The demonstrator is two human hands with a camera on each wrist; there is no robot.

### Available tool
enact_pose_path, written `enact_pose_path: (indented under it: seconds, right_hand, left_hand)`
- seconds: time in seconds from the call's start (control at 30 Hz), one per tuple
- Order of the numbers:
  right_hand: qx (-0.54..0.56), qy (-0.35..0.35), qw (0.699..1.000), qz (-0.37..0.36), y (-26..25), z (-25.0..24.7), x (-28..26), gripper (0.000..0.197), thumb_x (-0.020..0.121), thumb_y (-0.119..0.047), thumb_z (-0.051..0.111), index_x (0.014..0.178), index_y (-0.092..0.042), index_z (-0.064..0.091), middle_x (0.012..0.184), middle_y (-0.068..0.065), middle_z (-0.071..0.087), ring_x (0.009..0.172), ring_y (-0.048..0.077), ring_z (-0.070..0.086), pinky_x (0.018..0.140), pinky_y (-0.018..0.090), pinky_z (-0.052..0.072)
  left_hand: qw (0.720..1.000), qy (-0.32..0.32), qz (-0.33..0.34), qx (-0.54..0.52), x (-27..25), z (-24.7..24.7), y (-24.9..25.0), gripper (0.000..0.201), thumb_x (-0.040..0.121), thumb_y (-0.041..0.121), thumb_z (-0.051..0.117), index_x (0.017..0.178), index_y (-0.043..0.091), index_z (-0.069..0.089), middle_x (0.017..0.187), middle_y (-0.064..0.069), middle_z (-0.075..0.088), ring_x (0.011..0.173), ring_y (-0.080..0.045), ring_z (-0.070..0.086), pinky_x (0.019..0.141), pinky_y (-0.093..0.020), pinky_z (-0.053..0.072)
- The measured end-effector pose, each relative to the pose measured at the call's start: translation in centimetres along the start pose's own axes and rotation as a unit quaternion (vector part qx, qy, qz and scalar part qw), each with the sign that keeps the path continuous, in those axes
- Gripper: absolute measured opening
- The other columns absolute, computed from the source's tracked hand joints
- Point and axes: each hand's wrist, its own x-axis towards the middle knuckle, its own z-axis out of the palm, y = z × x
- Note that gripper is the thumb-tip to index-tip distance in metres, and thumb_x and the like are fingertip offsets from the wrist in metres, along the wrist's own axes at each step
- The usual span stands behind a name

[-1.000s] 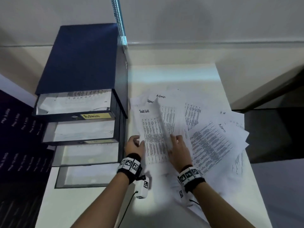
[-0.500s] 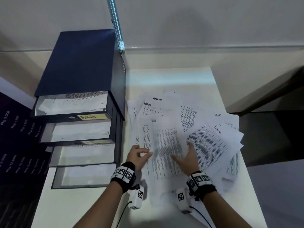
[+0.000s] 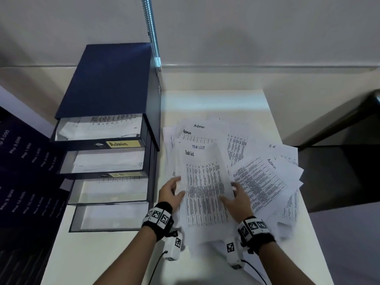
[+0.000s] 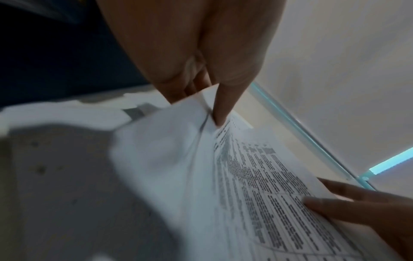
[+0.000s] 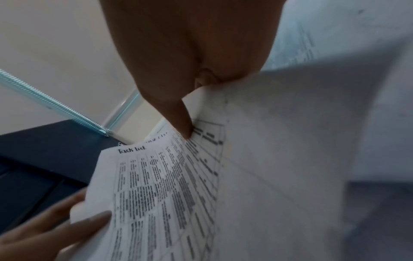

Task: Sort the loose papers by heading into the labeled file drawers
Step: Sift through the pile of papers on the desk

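Observation:
A printed sheet headed "Task list" (image 3: 203,188) is lifted a little over the spread of loose papers (image 3: 265,177) on the white table (image 3: 216,101). My left hand (image 3: 176,189) pinches its left edge, thumb on top (image 4: 220,113). My right hand (image 3: 232,194) pinches its right edge (image 5: 186,130). Under it lie a second "TASK LIST" sheet (image 3: 198,147), "Admin" sheets (image 3: 199,126) and an "H.R." sheet (image 3: 272,146). The dark blue file unit (image 3: 107,79) stands to the left with its drawers pulled out, labelled "Admin" (image 3: 121,144) and "H R" (image 3: 121,174); the lower labels are not visible.
The top drawer (image 3: 98,125) and second drawer (image 3: 109,161) hold papers. A dark printed panel (image 3: 24,171) stands left of the unit. A metal spiral conduit (image 3: 152,33) runs up the wall. A dark surface (image 3: 339,177) borders the table's right edge.
My hands lay flat on the pile; now each pinches a side of the "Task list" sheet, which has come up off the pile.

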Motion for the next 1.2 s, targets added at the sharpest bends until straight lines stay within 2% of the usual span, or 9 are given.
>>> enact_pose_path:
  seconds: [0.1, 0.23, 0.33, 0.43, 0.67, 0.9, 1.0, 1.1, 1.2]
  right_hand:
    - [0.044, 0.027, 0.998, -0.04, -2.0, -1.1, 0.4, 0.04, 0.085, -0.012, 0.074, 0.117, -0.022, 0.052, 0.092, -0.003, 0.066, 0.079, 0.017, 0.068, 0.06, 0.016, 0.055]
    - [0.043, 0.123, 0.986, -0.108, -5.5, -3.2, 1.2, 0.042, 0.09, -0.026, 0.068, 0.122, 0.0, 0.061, 0.118, 0.014, 0.067, 0.109, 0.026, 0.064, 0.095, 0.04, 0.054]
    - [0.101, 0.148, 0.971, -0.161, -8.3, -4.9, 0.6, 0.019, 0.09, -0.016, 0.07, 0.106, -0.008, 0.063, 0.098, 0.008, 0.07, 0.087, 0.01, 0.066, 0.078, 0.02, 0.054]
    - [0.111, 0.135, 0.973, -0.149, -8.5, -5.2, 0.3, 0.024, 0.086, -0.012, 0.072, 0.103, -0.015, 0.056, 0.09, 0.008, 0.067, 0.08, 0.021, 0.066, 0.069, 0.032, 0.057]
    - [0.089, 0.098, 0.988, -0.08, -6.6, -2.9, -0.7, 0.041, 0.082, -0.003, 0.067, 0.12, -0.011, 0.055, 0.099, 0.004, 0.068, 0.086, 0.017, 0.067, 0.061, 0.02, 0.048]
    - [0.099, 0.088, 0.982, -0.135, -11.9, -3.6, -3.1, 0.033, 0.094, -0.01, 0.06, 0.125, -0.014, 0.051, 0.102, 0.001, 0.066, 0.086, 0.006, 0.064, 0.065, 0.015, 0.047]
    - [0.101, 0.048, 0.975, -0.191, -15.2, -3.6, -4.5, 0.045, 0.096, -0.014, 0.059, 0.136, -0.025, 0.041, 0.126, -0.005, 0.06, 0.112, 0.014, 0.061, 0.092, 0.033, 0.051]
    - [0.117, -0.048, 0.968, -0.219, -18.2, -2.4, -6.0, 0.075, 0.097, -0.018, 0.059, 0.15, -0.05, 0.015, 0.154, -0.003, 0.039, 0.134, 0.019, 0.045, 0.112, 0.042, 0.035]
    - [0.071, -0.112, 0.951, -0.28, -21.7, -0.6, -8.3, 0.058, 0.098, -0.018, 0.059, 0.146, -0.041, 0.037, 0.147, -0.015, 0.047, 0.129, -0.005, 0.046, 0.114, 0.028, 0.037]
  left_hand:
    - [0.995, 0.012, 0.066, -0.068, 0.1, -0.7, 1.8, 0.076, 0.083, -0.005, 0.069, 0.143, 0.031, 0.039, 0.133, -0.01, 0.057, 0.125, -0.021, 0.053, 0.093, -0.013, 0.045]
    - [0.985, 0.053, 0.123, -0.104, 0.7, -2.9, 6.4, 0.074, 0.084, 0.007, 0.073, 0.147, 0.026, 0.039, 0.113, 0.0, 0.06, 0.099, -0.013, 0.056, 0.091, -0.014, 0.047]
    - [0.969, 0.055, 0.212, -0.114, 0.4, -4.6, 8.8, 0.041, 0.085, 0.011, 0.073, 0.115, 0.034, 0.059, 0.114, 0.004, 0.068, 0.107, -0.013, 0.065, 0.097, -0.038, 0.053]
    - [0.963, 0.044, 0.246, -0.096, -0.1, -5.3, 9.9, 0.036, 0.085, 0.02, 0.075, 0.108, 0.042, 0.057, 0.11, 0.013, 0.068, 0.105, -0.01, 0.064, 0.093, -0.033, 0.053]
    - [0.985, 0.007, 0.167, -0.041, -0.8, -4.4, 7.9, 0.017, 0.088, 0.028, 0.07, 0.104, 0.024, 0.066, 0.1, 0.017, 0.069, 0.097, 0.006, 0.062, 0.09, -0.024, 0.052]
    - [0.98, 0.068, 0.158, -0.095, -2.9, -7.4, 8.4, 0.034, 0.092, 0.048, 0.06, 0.09, 0.014, 0.064, 0.08, 0.003, 0.067, 0.073, -0.016, 0.063, 0.07, -0.032, 0.054]
    - [0.973, 0.129, 0.146, -0.121, -4.6, -10.9, 9.4, 0.041, 0.095, 0.045, 0.055, 0.083, 0.006, 0.059, 0.063, -0.002, 0.047, 0.055, -0.012, 0.041, 0.054, -0.028, 0.039]
    - [0.966, 0.163, 0.122, -0.16, -5.9, -15.4, 9.6, 0.018, 0.096, 0.034, 0.058, 0.106, 0.02, 0.065, 0.069, 0.003, 0.071, 0.06, -0.01, 0.067, 0.055, -0.027, 0.055]
    - [0.963, 0.197, 0.084, -0.164, -6.8, -20.3, 8.4, 0.043, 0.093, 0.032, 0.062, 0.134, 0.032, 0.049, 0.076, -0.012, 0.075, 0.072, -0.026, 0.073, 0.066, -0.038, 0.06]
